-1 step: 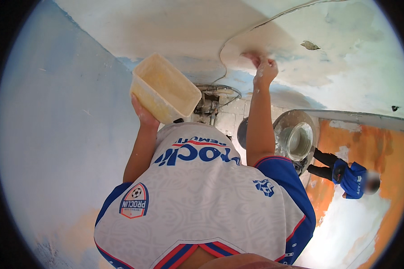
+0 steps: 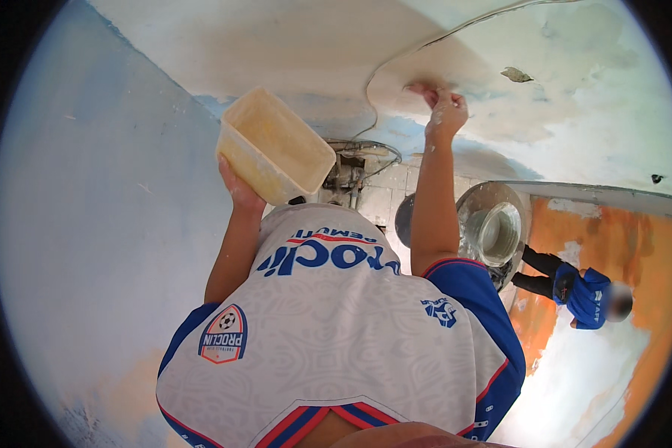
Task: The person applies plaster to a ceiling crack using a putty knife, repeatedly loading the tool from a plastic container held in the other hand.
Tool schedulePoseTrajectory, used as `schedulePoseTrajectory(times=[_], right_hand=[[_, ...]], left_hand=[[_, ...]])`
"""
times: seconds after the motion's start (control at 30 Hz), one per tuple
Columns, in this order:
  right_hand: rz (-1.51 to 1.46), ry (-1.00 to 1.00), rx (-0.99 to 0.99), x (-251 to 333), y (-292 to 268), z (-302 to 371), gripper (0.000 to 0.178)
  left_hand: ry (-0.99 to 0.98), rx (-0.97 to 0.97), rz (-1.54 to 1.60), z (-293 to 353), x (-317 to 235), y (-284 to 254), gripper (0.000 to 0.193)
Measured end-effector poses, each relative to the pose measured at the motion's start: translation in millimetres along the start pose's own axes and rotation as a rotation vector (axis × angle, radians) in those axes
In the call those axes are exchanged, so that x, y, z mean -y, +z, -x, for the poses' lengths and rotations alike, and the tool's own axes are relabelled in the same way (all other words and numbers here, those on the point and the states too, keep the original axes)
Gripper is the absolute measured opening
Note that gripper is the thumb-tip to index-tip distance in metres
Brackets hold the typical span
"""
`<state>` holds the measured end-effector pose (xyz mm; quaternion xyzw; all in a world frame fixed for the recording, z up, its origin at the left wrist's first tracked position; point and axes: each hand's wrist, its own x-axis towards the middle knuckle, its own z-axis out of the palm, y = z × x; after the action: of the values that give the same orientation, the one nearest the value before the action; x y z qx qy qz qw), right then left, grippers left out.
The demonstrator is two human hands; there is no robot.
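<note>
My left hand (image 2: 240, 188) grips a pale yellowish plastic tub (image 2: 272, 175) by its lower near side. The tub is rectangular and tilted, with its mouth facing up, and its inside is coated with a cream-coloured film. My right hand (image 2: 446, 112) is raised against the wall (image 2: 515, 119), its fingers bent and drawn together. White smears mark that hand and wrist. Whatever its fingers hold, if anything, is too small or hidden to make out. A soft shadow falls on the patchy off-white surface around it.
A thin cable (image 2: 377, 71) runs along the wall left of my right hand. A hole (image 2: 515, 75) breaks the plaster. Below my right arm stands a round basin (image 2: 496, 231) with a pale bucket in it. A person (image 2: 586, 299) in blue stands by the orange-patched floor.
My right hand has shifted slightly to the right along the wall. My left hand and the tub stay nearly where they were.
</note>
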<state>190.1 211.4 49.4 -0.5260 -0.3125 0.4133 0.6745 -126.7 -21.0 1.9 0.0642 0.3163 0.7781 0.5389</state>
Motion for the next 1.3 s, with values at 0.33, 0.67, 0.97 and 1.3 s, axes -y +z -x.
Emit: schedulePoseTrajectory(times=[0.33,0.67,0.97,1.3], right_hand=[[0.108,0.058,-0.087,-17.2,-16.5,21.2,0.013],[0.085,0.075,-0.112,1.8,-6.0,39.2,0.015],[-0.010,-0.058,-0.080,24.5,13.9,4.9,0.015],[-0.078,-0.051,-0.143,-6.1,14.5,3.7,0.017]], left_hand=[[-0.026,0.030,-0.016,-16.5,-18.9,-11.4,0.073],[-0.008,0.027,-0.052,-21.6,-26.7,-15.6,0.071],[-0.069,0.030,-0.030,-31.7,-31.4,-28.9,0.073],[-0.027,0.118,-0.074,-36.7,-37.2,-29.7,0.075]])
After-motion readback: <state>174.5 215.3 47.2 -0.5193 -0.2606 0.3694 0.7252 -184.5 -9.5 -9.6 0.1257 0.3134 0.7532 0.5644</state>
